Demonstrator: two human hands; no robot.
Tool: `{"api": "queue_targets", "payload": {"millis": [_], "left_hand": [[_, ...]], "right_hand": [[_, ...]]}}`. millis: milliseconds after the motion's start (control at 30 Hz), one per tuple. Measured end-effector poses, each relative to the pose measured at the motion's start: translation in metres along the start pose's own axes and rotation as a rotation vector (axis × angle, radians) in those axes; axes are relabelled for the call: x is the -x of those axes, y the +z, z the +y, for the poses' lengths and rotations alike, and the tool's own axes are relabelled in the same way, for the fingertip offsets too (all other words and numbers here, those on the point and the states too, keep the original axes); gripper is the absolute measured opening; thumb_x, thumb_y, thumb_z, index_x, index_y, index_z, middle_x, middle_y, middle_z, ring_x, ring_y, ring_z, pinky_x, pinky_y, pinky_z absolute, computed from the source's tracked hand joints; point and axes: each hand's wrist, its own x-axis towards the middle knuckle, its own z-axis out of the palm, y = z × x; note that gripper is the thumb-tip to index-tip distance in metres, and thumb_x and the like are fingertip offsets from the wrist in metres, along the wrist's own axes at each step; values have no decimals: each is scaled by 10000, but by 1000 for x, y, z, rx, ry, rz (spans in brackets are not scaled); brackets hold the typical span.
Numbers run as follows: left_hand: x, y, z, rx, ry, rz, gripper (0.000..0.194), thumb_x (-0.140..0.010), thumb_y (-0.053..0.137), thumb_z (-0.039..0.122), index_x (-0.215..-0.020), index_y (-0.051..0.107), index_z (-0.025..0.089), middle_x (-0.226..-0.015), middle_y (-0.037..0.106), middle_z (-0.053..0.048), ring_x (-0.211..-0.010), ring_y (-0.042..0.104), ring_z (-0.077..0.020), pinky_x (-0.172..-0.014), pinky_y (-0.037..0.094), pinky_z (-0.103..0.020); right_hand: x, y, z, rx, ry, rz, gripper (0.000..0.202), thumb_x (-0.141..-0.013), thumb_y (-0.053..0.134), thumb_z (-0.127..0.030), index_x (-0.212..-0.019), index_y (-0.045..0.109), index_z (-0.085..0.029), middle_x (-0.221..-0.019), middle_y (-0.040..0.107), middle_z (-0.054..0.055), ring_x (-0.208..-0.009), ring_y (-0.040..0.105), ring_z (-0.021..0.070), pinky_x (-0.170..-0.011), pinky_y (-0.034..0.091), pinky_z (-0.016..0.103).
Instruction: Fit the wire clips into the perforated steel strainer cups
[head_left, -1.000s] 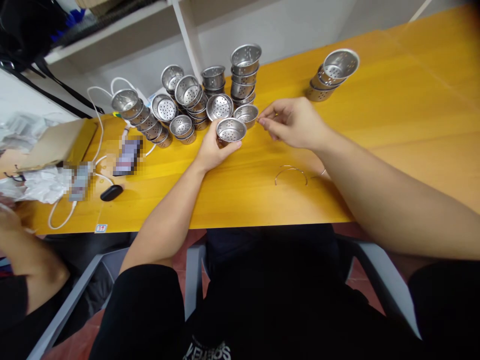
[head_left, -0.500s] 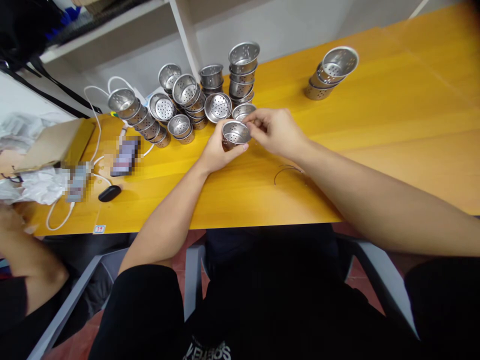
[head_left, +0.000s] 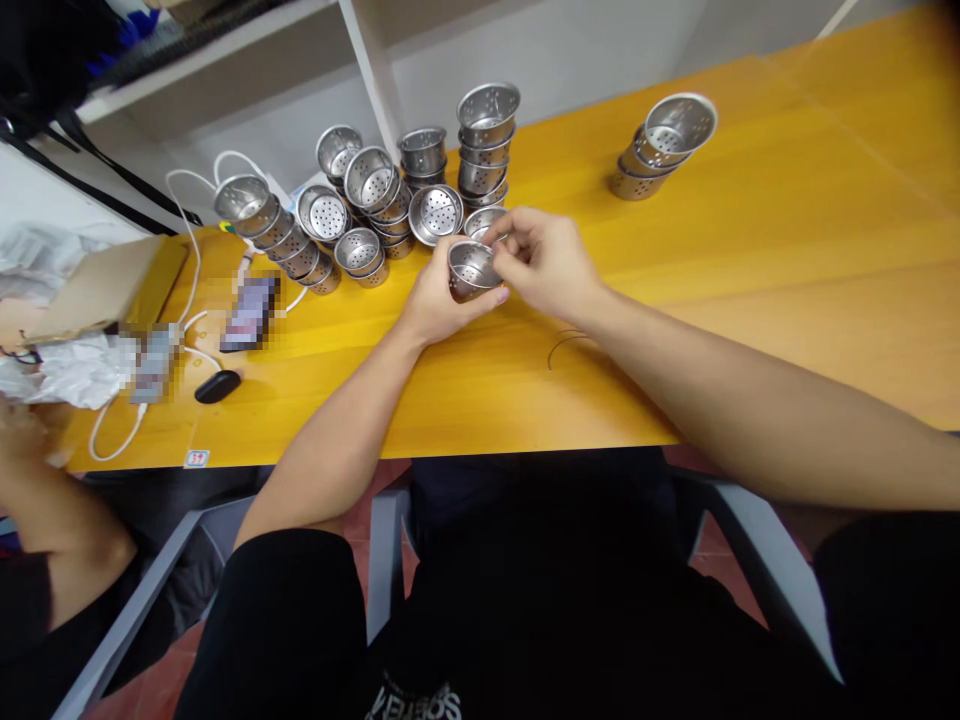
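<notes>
A perforated metal cup (head_left: 472, 272) is wrapped by the fingers and thumb of my left hand (head_left: 442, 300), its open top tilted toward me. My right hand (head_left: 551, 255) is pinched at the cup's right rim; whatever lies between its fingertips is too small to make out. Just behind the held cup stands another metal cup (head_left: 484, 222), partly hidden by my fingers. A thin curved wire (head_left: 562, 345) lies on the yellow table (head_left: 480, 400) beneath my right forearm.
Several stacks of metal cups (head_left: 371, 185) fill the back left, and a short stack (head_left: 649, 160) stands at the back right. On the left are a phone (head_left: 251, 312), a black oval object (head_left: 217, 386), white cables and another person's arm (head_left: 67, 500).
The held cup has moved slightly right and tilted more toward me. My right hand has shifted a little up and left, its fingers still at the rim. My right forearm covers more of the wire.
</notes>
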Motion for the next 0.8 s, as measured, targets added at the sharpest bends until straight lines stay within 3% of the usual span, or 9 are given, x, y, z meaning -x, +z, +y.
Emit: {"api": "queue_targets", "payload": {"millis": [133,267,467,567,800], "left_hand": [[-1,-6,4,76,-2,-40,949,-941,858,1051,-1462,690,276,-1313,820,-78,-1172,849,-284,-1153,731,-545],[-1,-10,3,180,8,-89,879,-989,828,1028,-1397,721,257,-1275,838,-75,-1105,837,-242,-1054,734,-460],[-1,-4,-5,134,99,-65,1011,-901,927,1028,-1494,657,255,-1389,830,-98,-1234,859,-273,-1178,726,-500],[-1,-3,-7,87,110,-63,986,-954,868,1029,-1515,652,247,-1398,826,-106,-1242,858,-278,-1218,720,-528],[-1,-7,0,57,48,-93,1010,-932,851,1062,-1511,650,259,-1406,827,-116,-1276,855,-313,-1253,711,-573]], "right_hand": [[-3,-8,-9,-232,-21,-110,489,-1115,930,-738,-1096,839,-257,-916,743,69,-792,651,233,-687,597,391],[-4,-17,-18,-405,-2,-275,676,-968,1061,-879,-1056,813,-257,-851,714,34,-661,552,169,-550,442,333],[-4,-12,-17,-479,48,-238,761,-849,1149,-894,-939,728,-266,-724,605,-14,-586,466,146,-499,344,319],[-4,-10,-14,-465,49,-216,793,-816,1145,-931,-930,726,-267,-722,590,-12,-611,481,157,-499,356,326],[-3,-10,-11,-241,81,-209,902,-774,1005,-1128,-949,703,-296,-823,657,34,-728,547,227,-610,530,409]]}}
